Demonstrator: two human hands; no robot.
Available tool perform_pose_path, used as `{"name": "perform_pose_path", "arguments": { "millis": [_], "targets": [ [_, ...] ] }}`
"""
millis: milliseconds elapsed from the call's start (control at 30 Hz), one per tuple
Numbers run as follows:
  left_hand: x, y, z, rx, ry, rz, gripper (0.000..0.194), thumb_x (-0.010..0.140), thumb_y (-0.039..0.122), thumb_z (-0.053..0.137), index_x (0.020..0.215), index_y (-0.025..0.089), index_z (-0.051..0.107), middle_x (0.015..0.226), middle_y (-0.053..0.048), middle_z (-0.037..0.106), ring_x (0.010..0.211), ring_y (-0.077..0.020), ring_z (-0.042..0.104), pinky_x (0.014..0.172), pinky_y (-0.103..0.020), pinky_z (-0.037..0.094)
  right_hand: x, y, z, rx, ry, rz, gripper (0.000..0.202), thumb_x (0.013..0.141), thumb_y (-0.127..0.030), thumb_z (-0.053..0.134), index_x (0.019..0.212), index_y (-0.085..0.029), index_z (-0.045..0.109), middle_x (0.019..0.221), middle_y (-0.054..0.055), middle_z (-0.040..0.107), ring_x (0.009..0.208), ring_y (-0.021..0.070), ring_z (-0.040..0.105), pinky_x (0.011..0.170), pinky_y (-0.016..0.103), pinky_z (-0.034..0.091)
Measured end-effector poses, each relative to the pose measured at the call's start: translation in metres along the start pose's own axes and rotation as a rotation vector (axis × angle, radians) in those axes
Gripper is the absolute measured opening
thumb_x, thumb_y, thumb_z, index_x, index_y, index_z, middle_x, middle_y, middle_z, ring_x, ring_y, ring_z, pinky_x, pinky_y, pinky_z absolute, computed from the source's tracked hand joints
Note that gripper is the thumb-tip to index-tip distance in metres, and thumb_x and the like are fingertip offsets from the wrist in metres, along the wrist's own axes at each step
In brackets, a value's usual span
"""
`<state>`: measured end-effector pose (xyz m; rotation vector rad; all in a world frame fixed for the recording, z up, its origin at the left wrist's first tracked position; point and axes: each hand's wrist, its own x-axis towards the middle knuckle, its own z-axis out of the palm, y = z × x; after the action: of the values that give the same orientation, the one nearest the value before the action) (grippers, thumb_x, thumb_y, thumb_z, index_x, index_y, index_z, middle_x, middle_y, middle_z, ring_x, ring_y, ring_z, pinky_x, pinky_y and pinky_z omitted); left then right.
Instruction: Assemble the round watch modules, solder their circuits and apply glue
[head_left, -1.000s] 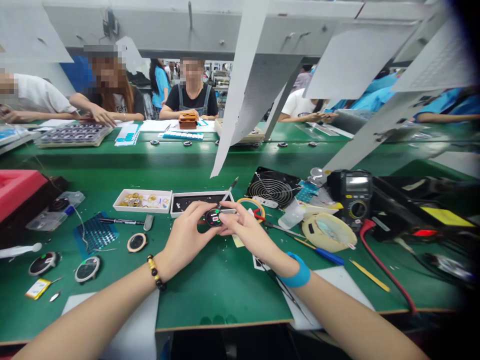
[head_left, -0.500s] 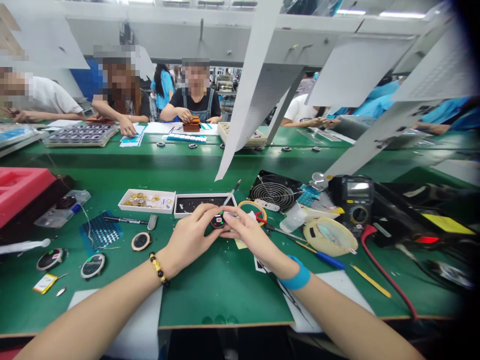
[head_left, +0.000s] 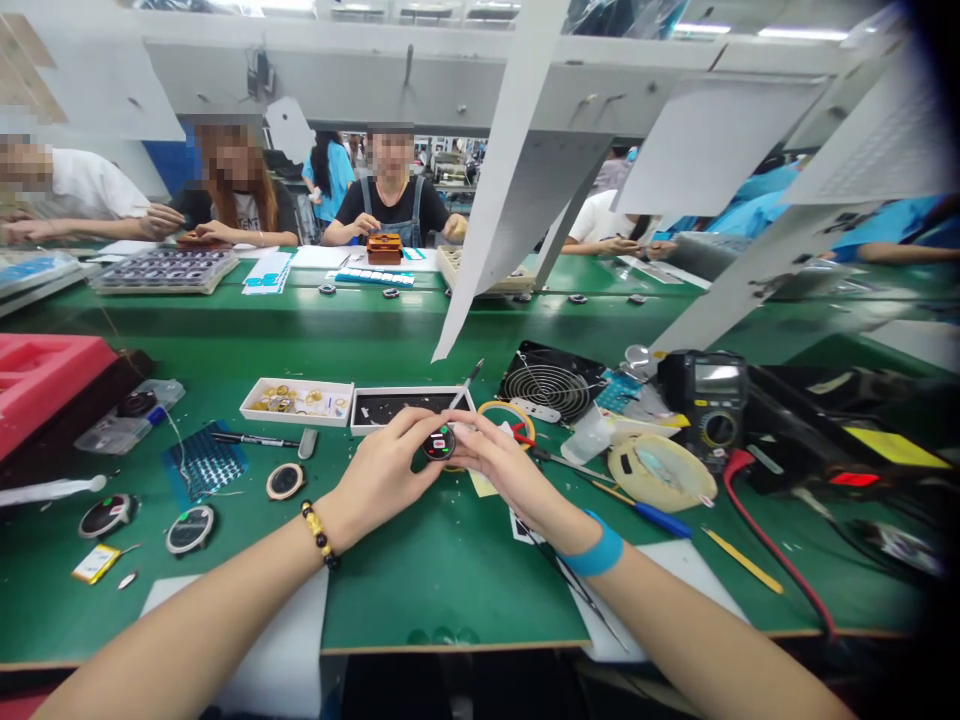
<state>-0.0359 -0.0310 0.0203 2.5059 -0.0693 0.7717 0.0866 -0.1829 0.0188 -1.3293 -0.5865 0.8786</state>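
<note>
A small round watch module [head_left: 439,443], its dark face marked with red, white and green spots, is held above the green bench. My left hand [head_left: 386,465] grips its left side, fingers curled over the top and thumb below. Against its right edge, my right hand [head_left: 495,465] is closed with the fingertips together. Just beyond my fingers a thin pen-like tool [head_left: 466,385] slants up; whether it is held or rests on the tray is unclear. Behind the hands stands a white-rimmed tray [head_left: 360,408] with a dark inside.
Round watch parts [head_left: 190,530] lie at left, with a marker [head_left: 255,439] and a box of small parts [head_left: 296,402]. To the right are a fan [head_left: 551,380], a tape roll [head_left: 517,410], a multimeter [head_left: 709,400] and a blue-handled screwdriver [head_left: 664,521]. Co-workers sit opposite.
The watch module's face has turned more toward me, so its coloured spots show better. My hands have barely moved. Across the bench, a co-worker's hand has drawn back from the blue-and-white sheets.
</note>
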Motion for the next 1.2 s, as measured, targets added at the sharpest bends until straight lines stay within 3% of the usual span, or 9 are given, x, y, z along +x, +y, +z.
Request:
{"name": "perform_pose_path", "arguments": {
  "millis": [167, 333, 567, 767, 1000, 1200],
  "targets": [
    [-0.001, 0.000, 0.001, 0.039, 0.031, -0.010, 0.043, 0.091, 0.017, 0.066, 0.132, 0.024, 0.057, 0.125, -0.006, 0.065, 0.103, -0.0200, 0.071, 0.084, -0.032, 0.063, -0.003, 0.005, -0.001, -0.303, 0.074, -0.157, 0.043, 0.098, -0.054, 0.058, 0.129, -0.025, 0.057, 0.119, 0.008, 0.071, 0.107, 0.0225, 0.070, 0.088, 0.039, 0.062],
    [-0.001, 0.000, -0.001, 0.064, 0.026, -0.080, 0.038, 0.089, 0.018, 0.068, 0.126, 0.023, 0.058, 0.112, -0.005, 0.062, 0.079, -0.0150, 0.070, 0.071, -0.029, 0.061, -0.013, 0.002, 0.005, -0.607, 0.151, -0.418, 0.023, 0.100, -0.040, 0.060, 0.117, -0.026, 0.062, 0.143, 0.009, 0.059, 0.123, 0.0248, 0.063, 0.092, 0.039, 0.061],
    [-0.003, 0.002, 0.002, 0.152, -0.049, -0.085, 0.041, 0.084, 0.010, 0.064, 0.123, 0.022, 0.056, 0.109, -0.004, 0.061, 0.084, -0.0179, 0.069, 0.073, -0.030, 0.060, -0.013, 0.005, 0.007, -0.890, 0.098, -0.537, 0.010, 0.096, -0.029, 0.063, 0.104, -0.024, 0.066, 0.127, 0.010, 0.069, 0.112, 0.0288, 0.069, 0.095, 0.046, 0.058],
    [-0.006, 0.001, 0.005, 0.179, -0.114, -0.032, 0.047, 0.085, 0.005, 0.058, 0.127, 0.024, 0.053, 0.114, -0.005, 0.059, 0.090, -0.0195, 0.069, 0.077, -0.032, 0.061, -0.011, 0.004, 0.003, -0.938, 0.051, -0.582, 0.005, 0.095, -0.024, 0.062, 0.099, -0.025, 0.064, 0.126, 0.009, 0.070, 0.112, 0.0278, 0.069, 0.096, 0.044, 0.058],
    [-0.005, 0.007, 0.001, 0.228, -0.191, -0.024, 0.038, 0.087, 0.005, 0.055, 0.121, 0.022, 0.054, 0.113, -0.006, 0.059, 0.089, -0.0211, 0.069, 0.076, -0.033, 0.061, -0.006, 0.007, -0.004, -0.892, -0.037, -0.526, 0.004, 0.094, -0.024, 0.062, 0.098, -0.024, 0.061, 0.120, 0.008, 0.070, 0.100, 0.0236, 0.071, 0.088, 0.039, 0.062],
    [-0.005, 0.008, -0.001, 0.259, -0.230, -0.007, 0.037, 0.088, 0.006, 0.056, 0.122, 0.021, 0.053, 0.109, -0.005, 0.058, 0.089, -0.0208, 0.068, 0.076, -0.033, 0.062, -0.004, 0.014, -0.004, -0.888, -0.011, -0.640, 0.009, 0.089, -0.017, 0.063, 0.094, -0.023, 0.058, 0.116, 0.008, 0.070, 0.095, 0.0220, 0.071, 0.080, 0.037, 0.064]
  ]
}}
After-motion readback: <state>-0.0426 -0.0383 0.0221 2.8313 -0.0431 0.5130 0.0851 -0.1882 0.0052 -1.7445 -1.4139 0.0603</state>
